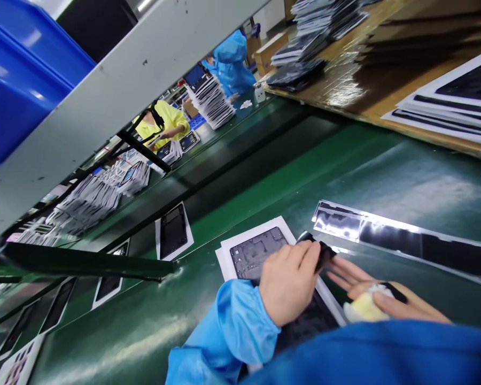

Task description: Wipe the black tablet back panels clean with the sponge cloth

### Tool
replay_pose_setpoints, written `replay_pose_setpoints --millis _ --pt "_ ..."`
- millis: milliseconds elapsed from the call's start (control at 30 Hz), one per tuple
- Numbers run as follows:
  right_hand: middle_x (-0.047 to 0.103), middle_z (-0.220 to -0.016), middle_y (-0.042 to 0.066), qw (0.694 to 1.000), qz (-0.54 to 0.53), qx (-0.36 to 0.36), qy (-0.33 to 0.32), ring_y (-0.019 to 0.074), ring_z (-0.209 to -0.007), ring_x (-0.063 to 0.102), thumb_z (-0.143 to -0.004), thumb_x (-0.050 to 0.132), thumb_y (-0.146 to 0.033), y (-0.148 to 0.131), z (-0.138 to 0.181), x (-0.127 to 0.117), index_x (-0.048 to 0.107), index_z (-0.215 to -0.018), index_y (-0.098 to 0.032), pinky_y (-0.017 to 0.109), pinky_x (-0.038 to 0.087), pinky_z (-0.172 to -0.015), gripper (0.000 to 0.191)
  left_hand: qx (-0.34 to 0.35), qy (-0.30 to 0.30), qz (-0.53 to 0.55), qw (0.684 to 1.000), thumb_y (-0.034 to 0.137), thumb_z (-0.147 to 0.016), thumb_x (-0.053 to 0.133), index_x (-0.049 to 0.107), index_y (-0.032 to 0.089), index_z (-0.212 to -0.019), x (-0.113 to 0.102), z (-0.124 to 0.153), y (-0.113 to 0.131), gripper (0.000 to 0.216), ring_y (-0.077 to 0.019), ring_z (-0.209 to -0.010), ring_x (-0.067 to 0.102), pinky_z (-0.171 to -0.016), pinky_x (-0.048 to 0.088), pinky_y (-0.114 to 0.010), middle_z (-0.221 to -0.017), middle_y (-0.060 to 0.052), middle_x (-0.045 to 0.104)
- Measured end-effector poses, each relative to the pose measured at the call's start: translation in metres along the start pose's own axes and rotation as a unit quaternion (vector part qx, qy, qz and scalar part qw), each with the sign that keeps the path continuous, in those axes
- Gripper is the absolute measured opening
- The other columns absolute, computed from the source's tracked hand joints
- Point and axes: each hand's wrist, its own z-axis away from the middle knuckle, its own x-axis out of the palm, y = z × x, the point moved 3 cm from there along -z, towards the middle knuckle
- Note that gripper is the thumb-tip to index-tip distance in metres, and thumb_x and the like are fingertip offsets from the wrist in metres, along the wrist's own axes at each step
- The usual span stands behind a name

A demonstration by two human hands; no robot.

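My left hand (291, 278), closed, pinches a small dark, flexible-looking piece (324, 255) above a tablet-like device frame (258, 251). This frame lies on white sheets on the green surface, partly hidden by my hand and sleeve. My right hand (409, 307) is just to the right, its fingertips reaching the lower edge of the dark piece. Between its thumb and palm sits a yellow and white wad (366, 307), with something black beside it; blur hides its exact kind. Beyond my hands lies a long strip of glossy black film (393, 238) with a pale edge.
A grey beam (124, 69) and a blue bin (24, 75) fill the upper left. A dark green bar (88, 260) crosses low. More framed panels (173, 231) lie on the conveyor. Stacked sheets (452, 101) rest on a brown board. Two people work beyond, in yellow and blue.
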Motion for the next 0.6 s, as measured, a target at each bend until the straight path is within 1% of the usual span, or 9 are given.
replay_pose_setpoints --millis 67,100,167,233,300,367,500,567,600 --pt "0.074 -0.098 0.011 0.997 -0.041 0.059 -0.011 0.0341 -0.092 0.068 -0.053 0.075 -0.065 -0.007 -0.003 0.022 0.075 -0.066 -0.029 0.047 0.055 -0.084 0.037 0.028 0.009 -0.053 0.998 0.029 -0.093 0.044 0.056 0.010 -0.124 0.001 0.009 0.004 0.038 -0.0215 -0.087 0.064 -0.063 0.054 -0.032 -0.119 -0.009 0.066" --pt "0.075 -0.087 0.010 0.996 -0.043 0.074 -0.017 0.0320 -0.082 0.069 -0.053 0.076 -0.062 -0.010 -0.005 0.029 0.076 -0.069 -0.029 0.046 0.056 -0.080 0.036 0.037 0.008 -0.055 0.998 0.031 -0.092 0.045 0.056 0.010 -0.124 0.000 0.013 0.003 0.040 -0.0220 -0.087 0.064 -0.062 0.054 -0.032 -0.119 -0.009 0.065" --pt "0.074 -0.080 0.008 0.998 -0.002 0.058 -0.035 0.0308 -0.079 0.067 -0.058 0.074 -0.061 -0.015 -0.012 0.037 0.076 -0.072 -0.028 0.046 0.055 -0.081 0.036 0.033 0.019 -0.026 0.999 0.035 -0.092 0.047 0.060 0.012 -0.119 -0.005 0.020 -0.006 0.038 -0.0212 -0.089 0.064 -0.065 0.054 -0.032 -0.117 -0.009 0.066" --pt "0.074 -0.090 0.009 0.994 0.085 -0.002 -0.065 0.0334 -0.095 0.065 -0.062 0.071 -0.060 -0.020 -0.019 0.041 0.077 -0.073 -0.027 0.047 0.048 -0.094 0.035 -0.012 0.047 0.010 0.999 0.034 -0.092 0.051 0.063 0.016 -0.114 -0.013 0.026 -0.022 0.031 -0.0192 -0.088 0.064 -0.071 0.054 -0.030 -0.109 -0.006 0.069" --pt "0.073 -0.101 0.010 0.978 0.170 -0.060 -0.103 0.0348 -0.113 0.057 -0.067 0.067 -0.059 -0.025 -0.022 0.046 0.078 -0.073 -0.028 0.047 0.038 -0.105 0.033 -0.081 0.066 0.033 0.994 0.032 -0.091 0.054 0.064 0.018 -0.113 -0.019 0.031 -0.038 0.028 -0.0186 -0.089 0.064 -0.075 0.054 -0.030 -0.103 -0.006 0.070" --pt "0.071 -0.110 0.008 0.965 0.213 -0.086 -0.125 0.0337 -0.120 0.052 -0.071 0.064 -0.058 -0.028 -0.023 0.051 0.078 -0.075 -0.029 0.045 0.033 -0.109 0.032 -0.139 0.046 0.072 0.987 0.031 -0.089 0.058 0.065 0.020 -0.111 -0.019 0.033 -0.051 0.026 -0.0182 -0.084 0.065 -0.073 0.054 -0.029 -0.095 -0.004 0.070" --pt "0.065 -0.125 0.005 0.963 0.220 -0.085 -0.129 0.0334 -0.121 0.052 -0.072 0.063 -0.058 -0.030 -0.023 0.058 0.078 -0.076 -0.030 0.044 0.033 -0.110 0.031 -0.205 -0.016 0.207 0.956 0.027 -0.087 0.060 0.073 0.024 -0.091 -0.011 0.036 -0.066 0.014 -0.0139 -0.068 0.064 -0.066 0.051 -0.025 -0.078 0.001 0.071" --pt "0.064 -0.126 0.004 0.971 0.196 -0.075 -0.112 0.0328 -0.121 0.051 -0.070 0.066 -0.057 -0.030 -0.026 0.058 0.077 -0.079 -0.031 0.044 0.034 -0.109 0.030 -0.246 -0.014 0.241 0.939 0.026 -0.087 0.059 0.074 0.023 -0.088 -0.009 0.038 -0.076 0.015 -0.0132 -0.065 0.063 -0.065 0.050 -0.024 -0.079 0.000 0.072" --pt "0.065 -0.124 0.005 0.981 0.162 -0.062 -0.085 0.0316 -0.118 0.053 -0.068 0.067 -0.057 -0.030 -0.029 0.056 0.077 -0.081 -0.031 0.043 0.038 -0.106 0.031 -0.272 -0.009 0.246 0.930 0.027 -0.086 0.059 0.074 0.023 -0.089 -0.008 0.040 -0.082 0.016 -0.0129 -0.064 0.062 -0.065 0.050 -0.024 -0.080 0.000 0.073"
